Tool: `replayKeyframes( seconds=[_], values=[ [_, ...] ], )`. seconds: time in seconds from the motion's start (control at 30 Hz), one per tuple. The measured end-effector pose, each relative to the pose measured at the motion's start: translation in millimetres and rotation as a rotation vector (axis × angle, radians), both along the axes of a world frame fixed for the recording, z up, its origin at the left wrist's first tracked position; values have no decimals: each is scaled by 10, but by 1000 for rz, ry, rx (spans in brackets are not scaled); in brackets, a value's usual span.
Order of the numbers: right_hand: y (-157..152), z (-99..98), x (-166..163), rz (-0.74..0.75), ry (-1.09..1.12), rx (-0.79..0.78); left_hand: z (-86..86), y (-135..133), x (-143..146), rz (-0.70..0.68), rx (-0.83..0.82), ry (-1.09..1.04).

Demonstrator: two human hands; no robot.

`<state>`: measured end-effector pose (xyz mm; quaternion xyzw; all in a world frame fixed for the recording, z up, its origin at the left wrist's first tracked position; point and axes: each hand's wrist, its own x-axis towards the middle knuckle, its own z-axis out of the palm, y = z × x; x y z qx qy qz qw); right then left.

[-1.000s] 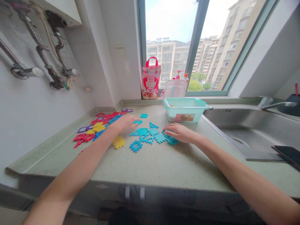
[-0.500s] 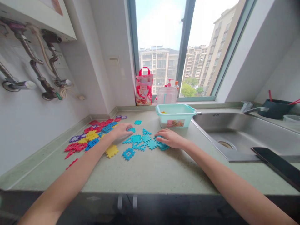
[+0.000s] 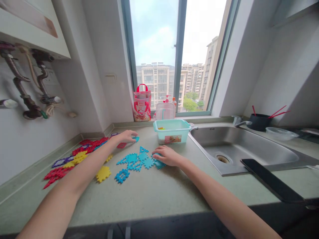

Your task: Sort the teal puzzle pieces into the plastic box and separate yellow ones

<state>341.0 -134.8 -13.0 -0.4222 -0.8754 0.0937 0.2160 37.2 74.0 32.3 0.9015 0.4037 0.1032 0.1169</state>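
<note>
Flat interlocking teal puzzle pieces [image 3: 136, 161] lie joined in a cluster on the green countertop [image 3: 159, 192]. My right hand [image 3: 167, 155] rests palm down on the cluster's right end, fingers spread over a teal piece. My left hand [image 3: 127, 136] reaches farther back, and its fingertips touch a single teal piece [image 3: 136, 138] lying apart from the cluster. A red piece [image 3: 121, 145] lies just under that wrist. One teal square piece [image 3: 121, 175] sits at the cluster's near left, with a yellow piece [image 3: 103, 173] beside it.
A pile of red, yellow and purple pieces [image 3: 74, 156] spreads along the left wall. A teal plastic tub [image 3: 171, 131] stands behind the cluster, beside the steel sink [image 3: 236, 149]. A black flat device [image 3: 271, 181] lies on the sink's near edge. A pink bag [image 3: 142, 106] stands on the sill.
My left hand has reached farther back, from the cluster's edge to the single teal piece. My right hand has stayed on the cluster. The view has tilted up.
</note>
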Motion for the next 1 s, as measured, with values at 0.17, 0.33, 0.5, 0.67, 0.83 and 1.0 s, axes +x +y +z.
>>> replayKeyframes(
  seconds=[0.17,0.33,0.5,0.67,0.83,1.0],
  values=[
    [2,26,28,21,6,-4,-23,-121,45,49,4,72],
    [32,48,63,53,-8,-29,-33,-654,-18,18,44,155],
    [30,107,102,-15,29,-143,-198,-1113,-24,95,111,52],
    [-22,132,118,28,62,-125,-273,-1210,-71,119,90,-46],
    [-4,125,157,30,52,-150,-167,-1384,-77,77,168,-188],
    [42,146,237,19,62,-204,-138,-1600,132,-121,132,-250]
  ],
)
